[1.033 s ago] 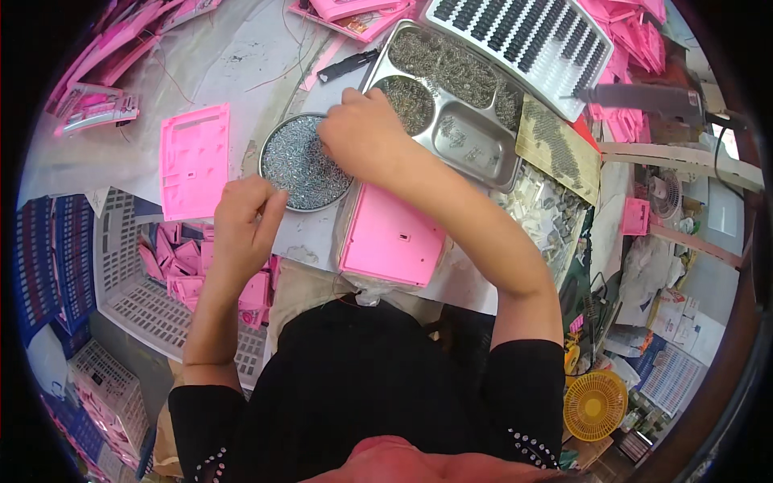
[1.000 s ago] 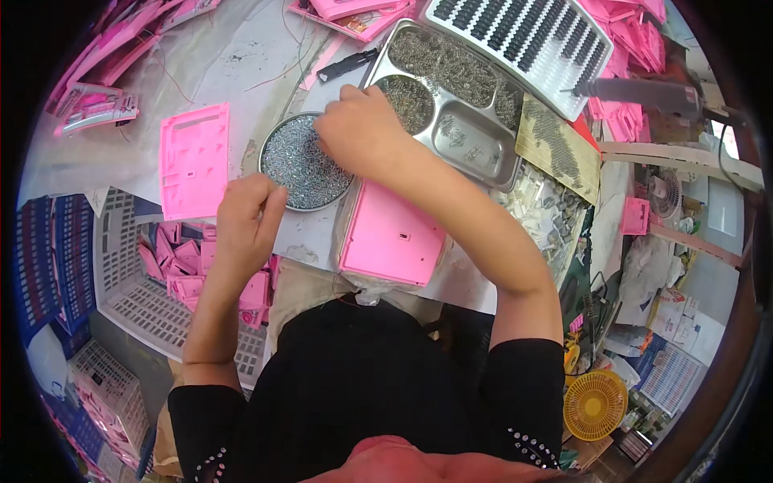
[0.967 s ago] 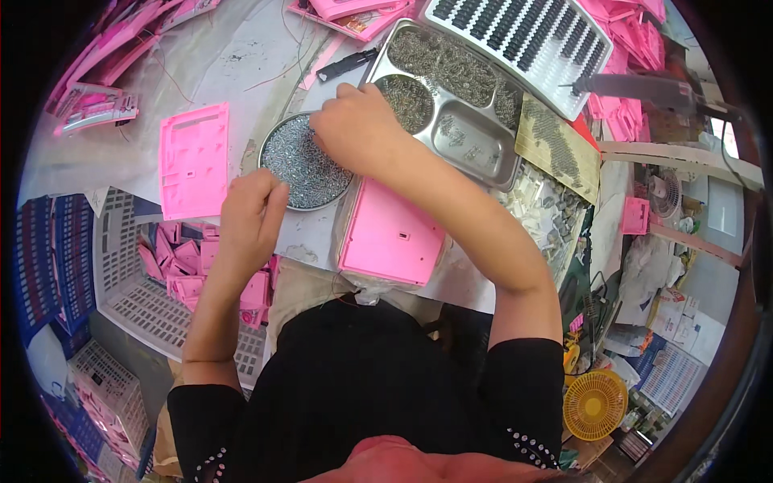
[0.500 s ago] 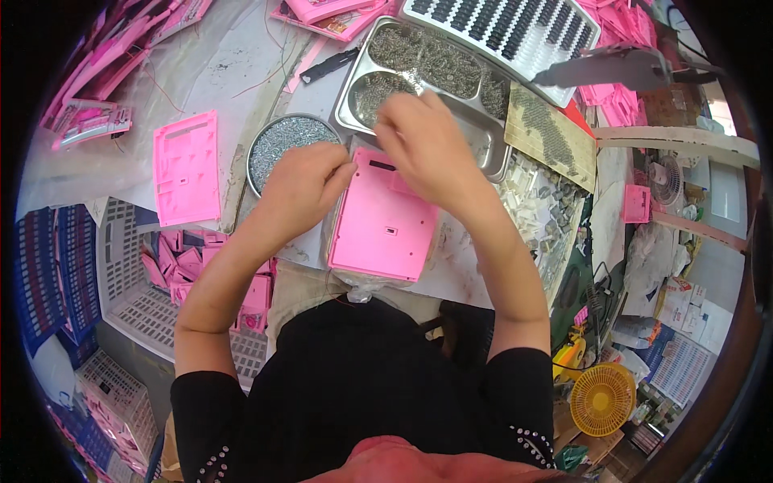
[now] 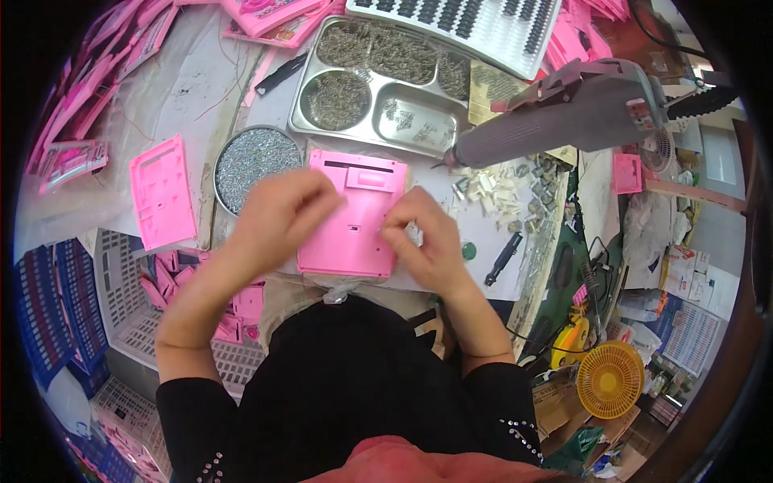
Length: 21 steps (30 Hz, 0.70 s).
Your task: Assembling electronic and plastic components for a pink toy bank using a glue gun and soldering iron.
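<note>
In front of me lies a pink plastic panel point(image 5: 342, 241), with a long slot near its far edge and a small hole at its middle. Over its left side is my left hand point(image 5: 294, 205), somewhat blurred, its fingers drawn together. My right hand point(image 5: 423, 241) is curled into a pinch at the panel's right edge. Whatever either hand holds is too small or hidden to make out. Just beyond the left hand stands a round dish point(image 5: 219, 187) of small screws. Behind the panel sits a steel compartment tray point(image 5: 302, 121) with small metal parts.
A grey electric screwdriver point(image 5: 555, 121) hangs at the right, its tip near the tray. White and metal pieces point(image 5: 503, 193) lie below it. Another pink panel point(image 5: 163, 193) rests at the left, above a crate point(image 5: 133, 298) of pink parts. A white rack point(image 5: 515, 56) of black pieces stands behind.
My right hand has come from the steel tray to the panel's right edge. The left hand has moved over the panel's left side. The screwdriver shows more fully; the view has shifted.
</note>
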{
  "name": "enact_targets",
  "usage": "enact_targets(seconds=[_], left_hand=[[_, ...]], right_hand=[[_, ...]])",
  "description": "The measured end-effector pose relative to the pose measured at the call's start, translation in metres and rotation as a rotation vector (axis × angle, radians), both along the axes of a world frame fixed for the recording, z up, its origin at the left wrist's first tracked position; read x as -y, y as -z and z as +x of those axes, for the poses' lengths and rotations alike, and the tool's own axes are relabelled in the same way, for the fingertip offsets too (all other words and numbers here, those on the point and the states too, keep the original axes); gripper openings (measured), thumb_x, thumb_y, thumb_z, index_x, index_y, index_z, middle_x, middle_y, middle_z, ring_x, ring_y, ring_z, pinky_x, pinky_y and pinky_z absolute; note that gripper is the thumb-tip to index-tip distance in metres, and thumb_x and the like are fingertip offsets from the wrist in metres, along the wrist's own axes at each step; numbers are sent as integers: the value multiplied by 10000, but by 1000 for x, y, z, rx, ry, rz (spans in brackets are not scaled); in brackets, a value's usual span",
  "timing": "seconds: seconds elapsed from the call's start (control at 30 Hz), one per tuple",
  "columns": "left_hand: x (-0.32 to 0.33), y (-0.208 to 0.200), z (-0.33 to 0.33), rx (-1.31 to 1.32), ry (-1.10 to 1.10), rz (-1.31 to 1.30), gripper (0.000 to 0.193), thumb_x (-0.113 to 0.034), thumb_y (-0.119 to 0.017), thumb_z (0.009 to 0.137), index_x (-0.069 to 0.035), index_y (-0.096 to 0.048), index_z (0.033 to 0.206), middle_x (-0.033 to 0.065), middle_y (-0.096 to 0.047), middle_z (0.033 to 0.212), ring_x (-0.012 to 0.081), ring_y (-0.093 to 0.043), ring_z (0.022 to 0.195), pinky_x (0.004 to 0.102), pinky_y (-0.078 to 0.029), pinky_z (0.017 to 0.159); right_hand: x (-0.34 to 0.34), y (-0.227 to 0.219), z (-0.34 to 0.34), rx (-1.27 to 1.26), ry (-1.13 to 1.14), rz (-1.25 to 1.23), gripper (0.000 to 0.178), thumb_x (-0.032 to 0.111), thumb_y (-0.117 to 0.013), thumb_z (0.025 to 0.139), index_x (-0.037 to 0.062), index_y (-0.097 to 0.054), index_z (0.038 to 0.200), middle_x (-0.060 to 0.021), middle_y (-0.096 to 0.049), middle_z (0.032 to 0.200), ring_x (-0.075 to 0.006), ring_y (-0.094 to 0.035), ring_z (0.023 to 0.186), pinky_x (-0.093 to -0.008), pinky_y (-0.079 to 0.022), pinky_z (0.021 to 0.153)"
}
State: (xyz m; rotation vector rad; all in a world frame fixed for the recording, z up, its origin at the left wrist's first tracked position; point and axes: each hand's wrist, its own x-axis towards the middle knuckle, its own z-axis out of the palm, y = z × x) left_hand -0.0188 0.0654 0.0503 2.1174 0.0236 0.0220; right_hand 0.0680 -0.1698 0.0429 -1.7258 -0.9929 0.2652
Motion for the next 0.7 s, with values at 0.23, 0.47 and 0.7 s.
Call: enact_targets(seconds=[0.23,0.47,0.7], left_hand=[[23,-2,-24,-463,141,-992,125,-126,-656,1020,-10,-696,1042,10,-704,883,24,-585,745,188,-436,616],[24,0,-7,-62,85,-241,173,-140,-630,1009,-13,-622,892,68,-632,747,236,-602,642,329,-474,595],[19,24,98,246,182,341,157,-180,-642,933,-34,-614,882,136,-640,902,363,-629,904,479,-508,780]], right_hand=[[-8,4,-12,112,-106,168,177,47,-800,777,87,-681,901,-53,-623,811,-279,-549,767,-375,-447,690],[13,7,-11,169,32,86,75,31,-718,836,49,-645,847,-66,-611,766,-240,-564,667,-336,-448,592],[41,7,2,-645,73,36,183,108,-594,1021,-21,-670,916,-45,-696,828,-85,-614,716,-256,-500,650]])
